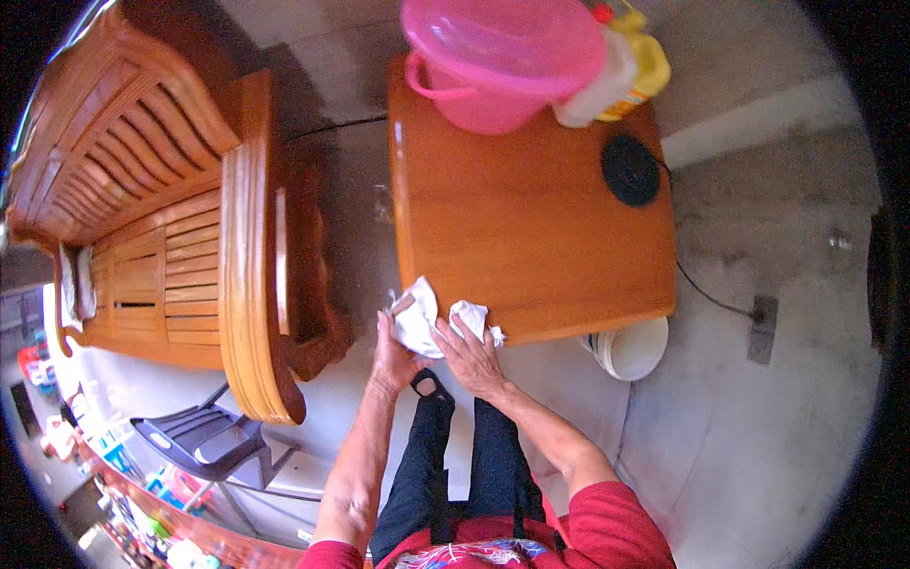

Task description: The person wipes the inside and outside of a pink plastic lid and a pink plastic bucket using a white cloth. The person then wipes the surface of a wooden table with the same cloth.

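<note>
White cloth (420,321), bunched up right at the near edge of the wooden bench (531,228), and both hands are on it. The left hand (393,358) has its fingers closed around the lower fold of the cloth, a firm grip from underneath. The right hand (471,358) lies on the other end, fingers spread and pressing a smaller wad of the same cloth against the bench's front edge; its grip looks narrow, fingers curled onto the fabric rather than wide. Below, the person's dark trousers and a dark sandal show between the forearms.

Just past the hands the benchtop is bare, glossy wood. Further back a round black disc (630,171) sits near the right side, with a thin cord (711,296) running off the edge towards a plug block on the floor. At the far edge stands a pink bucket (498,59), and touching it a yellow bottle (643,62) with a red cap.

Risks from here, as a judgement: the cloth hangs half off the edge, so a loose grip could let it drop to the concrete floor. A wide sweep to the right could catch the disc or tug its cord. Under the bench's right corner a white pail (633,349) stands near the person's feet. Off to the left, a slatted wooden settee (161,218) stands well apart.
</note>
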Demonstrator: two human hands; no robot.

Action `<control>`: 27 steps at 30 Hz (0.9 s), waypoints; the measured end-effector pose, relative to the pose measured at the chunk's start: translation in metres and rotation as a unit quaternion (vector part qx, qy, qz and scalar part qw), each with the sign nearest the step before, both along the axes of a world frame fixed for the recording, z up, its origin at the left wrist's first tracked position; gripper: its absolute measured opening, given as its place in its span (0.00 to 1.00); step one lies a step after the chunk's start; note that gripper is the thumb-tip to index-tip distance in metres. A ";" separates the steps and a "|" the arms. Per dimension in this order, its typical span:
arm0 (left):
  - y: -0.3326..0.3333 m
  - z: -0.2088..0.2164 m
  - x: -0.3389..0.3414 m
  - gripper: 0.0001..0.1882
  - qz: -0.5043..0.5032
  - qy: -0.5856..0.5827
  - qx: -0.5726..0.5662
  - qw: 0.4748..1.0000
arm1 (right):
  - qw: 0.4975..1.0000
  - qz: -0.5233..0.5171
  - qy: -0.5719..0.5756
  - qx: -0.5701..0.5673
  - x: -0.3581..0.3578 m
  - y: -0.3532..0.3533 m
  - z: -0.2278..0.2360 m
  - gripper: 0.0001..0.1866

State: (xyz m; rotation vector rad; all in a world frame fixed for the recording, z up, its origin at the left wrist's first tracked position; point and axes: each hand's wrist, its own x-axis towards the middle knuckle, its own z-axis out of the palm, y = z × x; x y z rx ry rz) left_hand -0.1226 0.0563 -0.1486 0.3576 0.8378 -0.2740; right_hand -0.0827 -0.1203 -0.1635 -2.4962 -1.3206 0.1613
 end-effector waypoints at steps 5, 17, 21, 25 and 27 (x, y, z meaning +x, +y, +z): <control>-0.003 -0.011 -0.018 0.38 0.016 0.090 0.047 0.995 | 0.995 0.098 0.011 0.012 0.046 0.028 0.009 0.26; -0.017 -0.026 -0.073 0.21 0.135 0.083 -0.092 0.983 | 0.991 -0.102 -0.090 0.019 0.244 0.186 -0.018 0.21; -0.020 -0.031 -0.074 0.23 0.174 0.086 -0.101 0.976 | 0.994 -0.076 -0.072 -0.020 0.246 0.215 -0.017 0.18; -0.019 -0.033 -0.066 0.25 0.205 0.078 -0.127 0.967 | 0.997 0.058 -0.054 0.003 0.211 0.204 -0.021 0.11; -0.018 -0.032 -0.064 0.31 0.204 0.076 -0.118 0.969 | 0.995 0.097 -0.034 0.018 0.184 0.186 -0.017 0.12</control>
